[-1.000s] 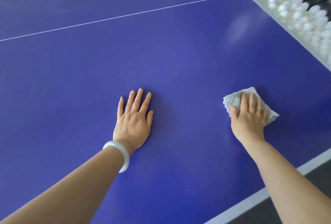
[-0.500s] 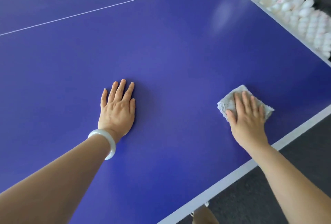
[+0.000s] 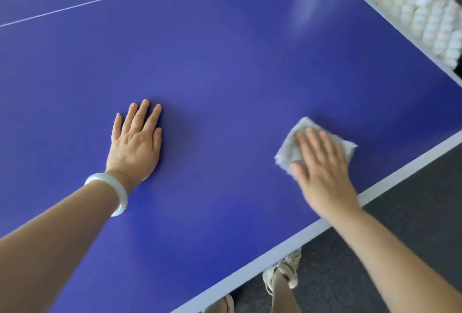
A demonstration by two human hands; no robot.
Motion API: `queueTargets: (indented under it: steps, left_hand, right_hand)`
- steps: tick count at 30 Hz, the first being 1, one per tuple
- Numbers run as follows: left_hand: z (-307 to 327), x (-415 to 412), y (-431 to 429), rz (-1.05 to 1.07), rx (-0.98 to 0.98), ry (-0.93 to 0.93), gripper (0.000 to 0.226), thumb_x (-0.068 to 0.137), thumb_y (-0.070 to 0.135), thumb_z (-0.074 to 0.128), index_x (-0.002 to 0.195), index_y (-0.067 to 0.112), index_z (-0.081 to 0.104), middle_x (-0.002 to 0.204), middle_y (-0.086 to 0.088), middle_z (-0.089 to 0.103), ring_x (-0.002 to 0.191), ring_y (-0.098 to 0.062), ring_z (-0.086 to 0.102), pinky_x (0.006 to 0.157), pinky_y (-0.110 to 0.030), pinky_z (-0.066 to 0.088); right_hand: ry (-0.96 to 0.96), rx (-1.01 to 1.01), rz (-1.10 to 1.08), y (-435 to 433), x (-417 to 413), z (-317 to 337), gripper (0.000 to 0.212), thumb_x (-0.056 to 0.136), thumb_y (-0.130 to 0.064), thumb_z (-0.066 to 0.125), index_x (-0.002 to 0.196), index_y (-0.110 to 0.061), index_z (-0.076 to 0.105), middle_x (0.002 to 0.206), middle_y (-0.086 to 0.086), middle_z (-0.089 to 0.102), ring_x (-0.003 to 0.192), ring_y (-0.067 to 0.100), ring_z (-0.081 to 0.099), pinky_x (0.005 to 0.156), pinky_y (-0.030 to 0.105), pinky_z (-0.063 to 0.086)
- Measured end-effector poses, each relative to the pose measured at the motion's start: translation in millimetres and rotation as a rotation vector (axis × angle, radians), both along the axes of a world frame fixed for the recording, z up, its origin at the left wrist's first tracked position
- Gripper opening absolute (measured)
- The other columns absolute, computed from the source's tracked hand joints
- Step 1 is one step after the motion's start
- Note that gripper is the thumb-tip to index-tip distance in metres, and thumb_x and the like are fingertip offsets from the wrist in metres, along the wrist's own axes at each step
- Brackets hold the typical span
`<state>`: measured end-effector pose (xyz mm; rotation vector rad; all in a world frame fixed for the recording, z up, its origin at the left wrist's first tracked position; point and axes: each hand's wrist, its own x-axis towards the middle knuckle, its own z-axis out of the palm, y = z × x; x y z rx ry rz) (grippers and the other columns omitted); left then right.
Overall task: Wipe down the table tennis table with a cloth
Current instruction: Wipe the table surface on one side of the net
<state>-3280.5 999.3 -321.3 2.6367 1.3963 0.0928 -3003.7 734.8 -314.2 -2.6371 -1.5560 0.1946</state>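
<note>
Two flat hands, right hand (image 3: 322, 170) pressing fuzzy folded cloth (image 3: 291, 146), smooth blue table (image 3: 225, 75)

Worn items observed: wrist and feet
Smooth, milky-white, slightly translucent bangle (image 3: 110, 194) rings the wrist behind the left hand (image 3: 136, 145); both forearms bare to the frame edge; feet in pale sandals (image 3: 291, 265) with crossing straps

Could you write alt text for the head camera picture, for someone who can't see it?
A person's right hand presses a pale cloth flat on a blue table tennis table near its white edge, while the left hand, a pale bracelet on its wrist, rests flat on the surface. Many white balls lie packed beyond the table's right side.
</note>
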Motion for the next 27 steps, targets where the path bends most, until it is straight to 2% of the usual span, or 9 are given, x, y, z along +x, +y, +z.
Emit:
queueTargets:
  steps: [3,5,9,12,14,17,20,25,27]
  left_hand:
    - [6.2,17.0,-18.1,0.028,-0.005,-0.056,0.049,0.105,0.017,0.033,0.153,0.006,0.032,0.161,-0.014,0.025,0.151,-0.032,0.016,0.123,-0.048,0.007]
    - [10.5,44.0,-45.8,-0.105,0.012,-0.085,0.048,0.104,0.015,0.033,0.15,0.002,0.036,0.158,-0.018,0.031,0.149,-0.035,0.023,0.122,-0.051,0.013]
    - [13.3,127.5,-81.6,-0.296,-0.008,-0.084,0.054,0.104,0.028,0.021,0.155,0.009,0.029,0.162,-0.013,0.022,0.151,-0.03,0.017,0.124,-0.046,0.007]
    - [11.7,173.1,-78.6,-0.289,0.002,-0.06,0.055,0.105,0.031,0.025,0.158,0.015,0.019,0.165,-0.009,0.012,0.153,-0.027,0.006,0.124,-0.043,0.001]
    - [7.3,183.0,-73.0,-0.268,-0.006,-0.012,0.057,0.105,0.035,0.024,0.159,0.019,0.014,0.166,-0.006,0.007,0.153,-0.024,0.002,0.124,-0.042,-0.001]
    - [-0.5,183.8,-71.5,-0.24,-0.002,0.013,0.057,0.105,0.039,0.02,0.159,0.022,0.012,0.167,-0.002,0.004,0.153,-0.019,-0.001,0.124,-0.04,-0.003]
    - [-0.4,184.7,-72.7,-0.229,0.0,0.015,0.057,0.104,0.038,0.022,0.158,0.022,0.017,0.166,-0.002,0.008,0.153,-0.019,0.002,0.124,-0.042,0.0]
    - [2.9,183.9,-73.4,-0.233,-0.004,0.004,0.054,0.106,0.036,0.018,0.158,0.021,0.021,0.166,-0.003,0.012,0.153,-0.02,0.005,0.124,-0.04,0.0]
    - [3.8,183.8,-72.1,-0.245,-0.005,0.004,0.058,0.103,0.039,0.016,0.158,0.021,0.021,0.165,-0.004,0.013,0.153,-0.02,0.006,0.124,-0.041,0.001]
  right_hand:
    - [0.031,-0.013,-0.279,-11.6,45.7,5.9,0.079,0.093,-0.057,0.003,0.158,-0.014,0.015,0.166,0.01,0.009,0.153,0.03,0.006,0.122,0.054,0.006]
    - [-0.015,0.015,-0.298,-8.4,16.7,2.2,0.076,0.095,-0.055,0.004,0.159,-0.015,0.013,0.166,0.01,0.008,0.153,0.031,0.004,0.122,0.055,0.007]
    - [0.065,0.07,0.299,-21.3,-66.3,-8.6,0.065,0.102,-0.048,0.028,0.158,-0.017,0.02,0.167,0.004,0.008,0.154,0.027,0.004,0.12,0.055,0.014]
    - [0.067,0.083,0.524,-39.6,-28.2,-11.5,0.068,0.101,-0.048,0.038,0.159,-0.019,0.017,0.167,-0.001,0.005,0.154,0.023,0.005,0.122,0.05,0.01]
    - [0.022,0.049,0.396,-51.6,26.4,-9.4,0.063,0.104,-0.047,0.03,0.159,-0.018,0.016,0.167,-0.001,0.005,0.154,0.022,0.004,0.122,0.053,0.013]
    - [-0.032,0.004,0.007,-68.8,101.3,-0.7,0.062,0.105,-0.047,0.01,0.158,-0.017,0.011,0.167,0.003,0.005,0.154,0.022,0.0,0.121,0.055,0.015]
    - [-0.059,0.038,-0.199,-63.8,78.1,-3.0,0.064,0.103,-0.048,0.012,0.158,-0.016,0.008,0.166,0.007,0.006,0.154,0.026,-0.001,0.122,0.054,0.012]
    - [0.054,0.075,0.405,-65.0,14.2,-11.1,0.064,0.104,-0.047,0.031,0.159,-0.017,0.014,0.167,0.002,0.005,0.154,0.025,0.004,0.121,0.05,0.009]
    - [0.043,0.065,0.411,-73.2,59.1,-7.9,0.062,0.106,-0.047,0.025,0.159,-0.019,0.011,0.167,0.0,0.003,0.154,0.022,0.003,0.123,0.048,0.005]
